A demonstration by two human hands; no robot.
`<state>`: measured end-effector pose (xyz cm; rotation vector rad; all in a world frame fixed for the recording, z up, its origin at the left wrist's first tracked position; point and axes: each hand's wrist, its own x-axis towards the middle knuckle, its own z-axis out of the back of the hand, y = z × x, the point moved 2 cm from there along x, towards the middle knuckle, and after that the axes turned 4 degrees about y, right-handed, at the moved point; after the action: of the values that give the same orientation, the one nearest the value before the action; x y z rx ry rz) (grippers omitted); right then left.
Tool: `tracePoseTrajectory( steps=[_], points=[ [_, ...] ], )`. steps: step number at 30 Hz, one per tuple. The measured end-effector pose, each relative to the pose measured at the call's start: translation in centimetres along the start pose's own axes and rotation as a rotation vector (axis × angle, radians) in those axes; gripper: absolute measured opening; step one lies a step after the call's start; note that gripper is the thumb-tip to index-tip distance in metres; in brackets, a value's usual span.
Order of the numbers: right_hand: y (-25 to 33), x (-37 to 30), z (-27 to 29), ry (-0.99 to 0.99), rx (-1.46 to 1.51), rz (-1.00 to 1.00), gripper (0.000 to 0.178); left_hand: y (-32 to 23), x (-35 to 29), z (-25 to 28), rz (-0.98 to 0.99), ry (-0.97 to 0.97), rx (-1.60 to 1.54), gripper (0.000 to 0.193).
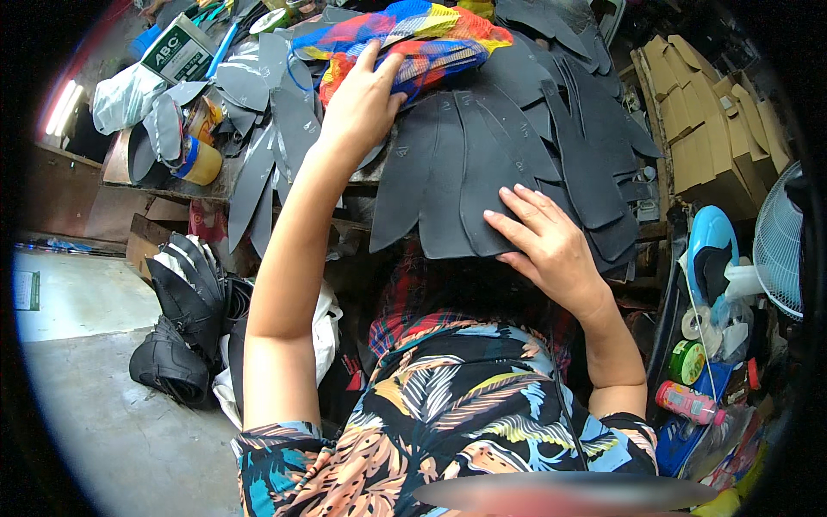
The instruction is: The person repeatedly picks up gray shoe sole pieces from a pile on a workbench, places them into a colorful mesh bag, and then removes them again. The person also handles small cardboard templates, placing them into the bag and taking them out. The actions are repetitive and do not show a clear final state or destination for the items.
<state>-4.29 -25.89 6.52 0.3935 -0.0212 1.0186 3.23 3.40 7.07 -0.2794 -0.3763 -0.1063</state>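
Note:
My left hand (362, 103) reaches up to a crumpled mesh cloth (413, 43) in red, blue and yellow, at the back of the bench. Its fingers are apart and rest on the mesh. My right hand (549, 250) lies with spread fingers on the near edge of dark grey, leaf-shaped foam pieces (431, 172). The thumb is by the lower edge of one piece. These flat pieces overlap in a fan, and some bear pale handwritten marks. More narrow grey pieces (594, 164) lie to the right of the fan.
At the left stand a yellow jar with a blue rim (200, 162) and a dark green box (178, 50). Rolled black bundles (185, 327) sit on the floor. On the right are cardboard pieces (724, 129), a fan (784, 241) and a pink bottle (689, 401).

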Motion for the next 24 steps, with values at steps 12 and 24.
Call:
tracePoseTrajectory(
  steps=[12, 24],
  points=[
    [-1.0, -0.2, 1.4, -0.45, 0.136, 0.083, 0.038, -7.2, -11.1, -0.5, 0.038, 0.043, -0.283, 0.042],
    [-0.2, -1.7, -0.6, -0.207, 0.354, 0.1, 0.034, -7.9, -10.1, -1.6, 0.175, -0.038, -0.79, 0.048]
  ],
)
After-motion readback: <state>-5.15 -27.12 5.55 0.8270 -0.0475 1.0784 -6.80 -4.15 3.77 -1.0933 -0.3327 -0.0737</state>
